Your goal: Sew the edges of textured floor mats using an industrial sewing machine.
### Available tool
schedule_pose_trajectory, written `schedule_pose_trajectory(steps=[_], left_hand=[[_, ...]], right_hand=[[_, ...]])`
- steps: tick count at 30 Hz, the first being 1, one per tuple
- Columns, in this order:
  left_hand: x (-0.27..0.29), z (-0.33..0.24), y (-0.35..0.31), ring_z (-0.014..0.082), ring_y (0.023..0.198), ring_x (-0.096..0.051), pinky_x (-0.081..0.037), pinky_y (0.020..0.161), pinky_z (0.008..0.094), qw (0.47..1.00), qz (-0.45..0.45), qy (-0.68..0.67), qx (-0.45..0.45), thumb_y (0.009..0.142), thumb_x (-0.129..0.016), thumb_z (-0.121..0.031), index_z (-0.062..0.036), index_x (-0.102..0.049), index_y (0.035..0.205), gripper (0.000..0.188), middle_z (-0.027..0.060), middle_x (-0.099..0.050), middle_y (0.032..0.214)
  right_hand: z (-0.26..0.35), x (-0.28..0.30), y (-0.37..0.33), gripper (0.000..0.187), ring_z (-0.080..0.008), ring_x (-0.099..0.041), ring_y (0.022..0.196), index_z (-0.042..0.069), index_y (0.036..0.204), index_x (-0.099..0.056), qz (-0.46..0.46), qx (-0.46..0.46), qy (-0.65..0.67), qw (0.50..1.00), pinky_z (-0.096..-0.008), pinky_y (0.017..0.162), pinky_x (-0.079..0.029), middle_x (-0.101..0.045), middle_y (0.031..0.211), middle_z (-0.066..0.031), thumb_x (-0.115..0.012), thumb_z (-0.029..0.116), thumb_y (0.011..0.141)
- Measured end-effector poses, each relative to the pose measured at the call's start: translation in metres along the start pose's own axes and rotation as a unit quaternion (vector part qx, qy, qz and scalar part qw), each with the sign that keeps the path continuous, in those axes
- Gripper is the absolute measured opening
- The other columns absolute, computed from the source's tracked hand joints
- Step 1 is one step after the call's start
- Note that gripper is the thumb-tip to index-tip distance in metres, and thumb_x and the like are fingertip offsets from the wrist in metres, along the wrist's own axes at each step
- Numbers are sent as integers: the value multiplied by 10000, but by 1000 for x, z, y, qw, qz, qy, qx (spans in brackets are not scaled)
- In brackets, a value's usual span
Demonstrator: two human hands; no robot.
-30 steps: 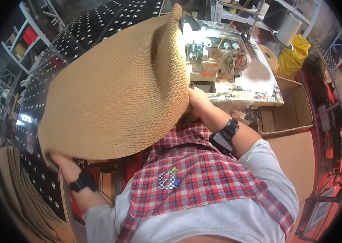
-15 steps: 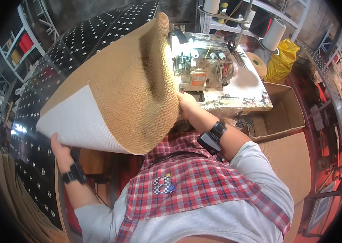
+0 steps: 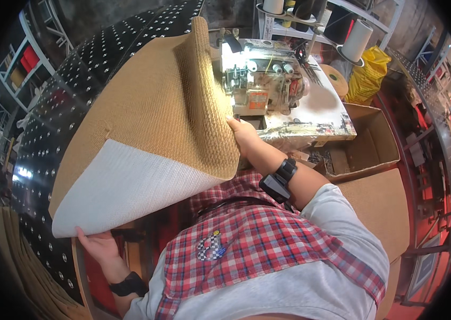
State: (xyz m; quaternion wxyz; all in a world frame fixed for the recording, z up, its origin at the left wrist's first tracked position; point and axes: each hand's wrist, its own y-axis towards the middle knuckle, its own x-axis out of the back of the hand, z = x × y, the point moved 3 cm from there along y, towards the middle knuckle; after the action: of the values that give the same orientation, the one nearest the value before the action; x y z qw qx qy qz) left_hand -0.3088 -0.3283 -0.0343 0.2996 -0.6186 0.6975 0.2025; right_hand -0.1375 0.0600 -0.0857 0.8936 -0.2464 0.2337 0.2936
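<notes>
Tan mat [image 3: 140, 101] | right hand [image 3: 245, 136]: gripping edge | left hand [image 3: 101, 246]: touching edge, grip unclear

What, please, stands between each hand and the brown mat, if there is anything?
Nothing visible does. The right hand is at the brown mat's near edge, beside the sewing machine; the left hand meets the turned-up white underside at its lower edge.

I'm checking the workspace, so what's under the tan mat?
The black dotted table seems to run beneath the tan mat; the left hand touches its white underside. Anything else there is covered.
</notes>
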Motion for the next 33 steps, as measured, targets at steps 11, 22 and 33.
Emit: schedule_pose_trajectory(steps=[11,22,33], left_hand=[[-17,28,-3,219,1074,-422,-390,837,348,999,38,32,2,842,-438,-377,-109,-290,1251,512,81,-391,1235],[-7,51,-4,217,957,-501,-453,738,332,983,155,85,42,861,-417,-361,-75,-327,1214,463,100,-466,1135],[-9,64,-15,281,1032,-478,-446,793,403,941,275,161,111,844,-425,-412,-71,-316,1236,531,142,-440,1178]], right_hand=[[-1,10,17,265,-191,-565,774,-31,996,-486,24,13,-57,998,-317,693,-462,-568,907,-112,-488,183,840],[4,4,9,235,-124,-464,478,7,877,-536,-4,31,-237,971,-264,410,-355,-546,688,-50,-528,235,822],[-5,17,-9,159,-82,-411,424,56,763,-543,48,-79,-335,938,-201,384,-313,-531,603,-28,-574,212,764]])
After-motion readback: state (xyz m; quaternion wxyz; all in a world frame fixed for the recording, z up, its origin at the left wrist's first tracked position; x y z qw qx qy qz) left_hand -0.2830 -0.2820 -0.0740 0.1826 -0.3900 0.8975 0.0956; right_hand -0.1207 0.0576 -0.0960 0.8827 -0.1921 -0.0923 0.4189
